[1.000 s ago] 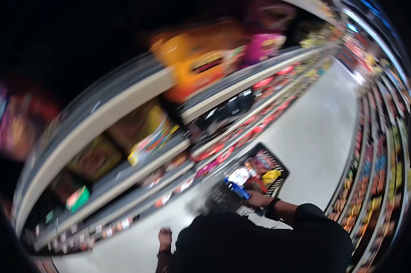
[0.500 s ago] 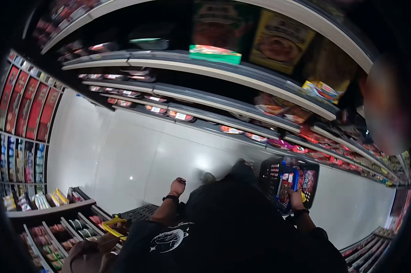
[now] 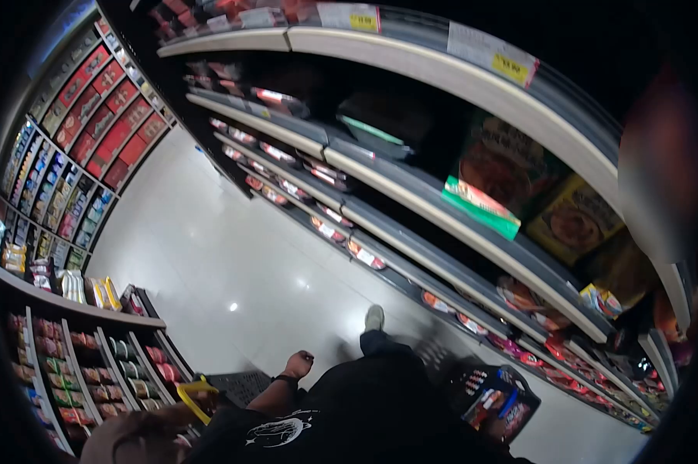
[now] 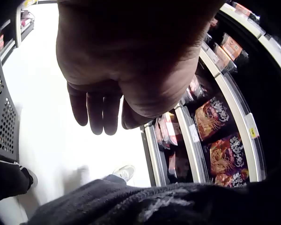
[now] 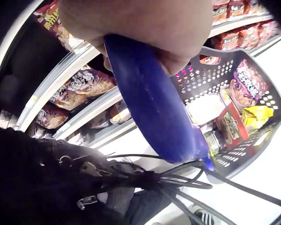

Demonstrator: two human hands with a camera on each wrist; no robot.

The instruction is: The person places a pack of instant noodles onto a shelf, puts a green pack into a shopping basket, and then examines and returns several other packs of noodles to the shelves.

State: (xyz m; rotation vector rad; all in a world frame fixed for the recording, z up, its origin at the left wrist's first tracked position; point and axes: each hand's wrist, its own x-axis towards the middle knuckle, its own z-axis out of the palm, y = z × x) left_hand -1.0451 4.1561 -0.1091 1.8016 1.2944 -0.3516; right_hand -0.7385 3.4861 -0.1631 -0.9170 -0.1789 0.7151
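Observation:
My left hand (image 3: 298, 363) hangs beside my dark shirt, holding nothing; in the left wrist view this hand (image 4: 131, 65) has loosely bent fingers over the pale floor. In the right wrist view my right hand (image 5: 140, 23) grips the blue handle (image 5: 152, 103) of a dark shopping basket (image 5: 267, 154). Inside the basket lie a yellow packet (image 5: 256, 117), a red-and-green pack (image 5: 232, 126), a pink-and-purple packet (image 5: 250, 79) and a white-topped item (image 5: 206, 108). The head view shows the basket (image 3: 472, 379) at lower right, with my right hand not clearly visible.
Long shelves (image 3: 411, 185) of packaged food run along the right. More stocked shelves (image 3: 93, 131) stand at far left, with a low display (image 3: 78, 305) below. A yellow-handled basket (image 3: 244, 387) is beside someone in brown (image 3: 121, 441).
The head view has swung along the shelves, bringing the far-left racks further in. The blue-handled basket sits lower in view, and my right hand has dropped out of clear sight there.

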